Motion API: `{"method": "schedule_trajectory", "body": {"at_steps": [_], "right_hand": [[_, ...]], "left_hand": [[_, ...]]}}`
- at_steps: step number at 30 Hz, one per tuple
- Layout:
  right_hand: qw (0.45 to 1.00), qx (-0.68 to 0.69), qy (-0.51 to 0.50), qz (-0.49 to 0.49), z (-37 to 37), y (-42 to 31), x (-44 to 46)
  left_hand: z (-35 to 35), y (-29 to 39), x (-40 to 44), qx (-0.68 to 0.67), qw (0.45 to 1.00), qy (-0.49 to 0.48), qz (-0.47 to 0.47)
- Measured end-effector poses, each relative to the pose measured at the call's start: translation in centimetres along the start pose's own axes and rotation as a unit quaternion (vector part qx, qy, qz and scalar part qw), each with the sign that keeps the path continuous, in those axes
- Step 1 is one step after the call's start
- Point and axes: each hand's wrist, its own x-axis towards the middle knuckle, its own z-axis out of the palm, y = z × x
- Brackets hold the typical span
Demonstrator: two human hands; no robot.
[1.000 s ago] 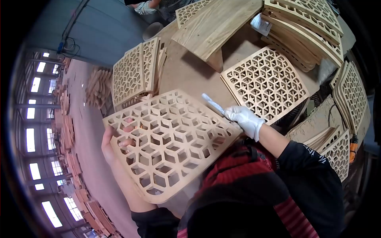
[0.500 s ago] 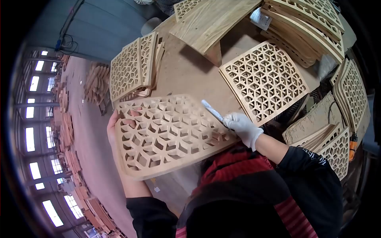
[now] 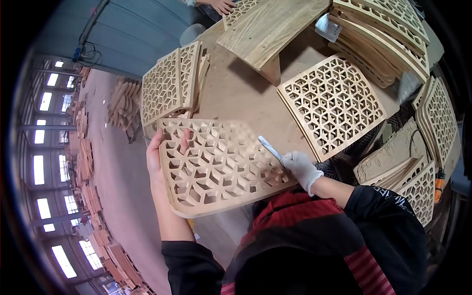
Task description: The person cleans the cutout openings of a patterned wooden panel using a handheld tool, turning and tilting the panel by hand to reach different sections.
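Observation:
A pale wooden lattice panel (image 3: pixel 223 172) with rounded corners is held tilted in front of me. Bare, my left hand (image 3: pixel 160 147) grips its left edge, with fingertips showing at the cut-outs. My right hand (image 3: pixel 301 169), in a white glove, is closed round a thin whitish stick-like tool (image 3: pixel 270 147) beside the panel's right end. The tool's tip points up and left. Just beyond, another lattice panel (image 3: pixel 334 105) lies on a brown work table (image 3: pixel 223 88), on top of at least one more.
A wooden bench-like board (image 3: pixel 270 32) stands at the table's back. Lattice panels lean at the left (image 3: pixel 162 91) and are stacked at the upper right (image 3: pixel 378 44). More panels (image 3: pixel 437 123) and an orange tool (image 3: pixel 438 187) are at the right. A co-worker's hand (image 3: pixel 222 6) touches a far panel.
The held panel has tilted flatter and shifted slightly right, with my left hand on its edge. My gloved right hand and the tool are a little lower. The co-worker's bare hand has come into view.

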Motion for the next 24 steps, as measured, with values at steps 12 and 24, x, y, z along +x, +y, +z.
{"method": "schedule_trajectory", "body": {"at_steps": [12,24], "right_hand": [[0.995,-0.082,0.012,-0.048,0.0,2.3,1.6],[0.945,-0.212,0.045,-0.244,0.9,0.2,1.1]], "left_hand": [[0.2,-1.1,-1.9,0.04,0.995,0.073,0.06],[-4.3,-2.3,-8.7,0.096,0.991,0.048,0.076]]}}
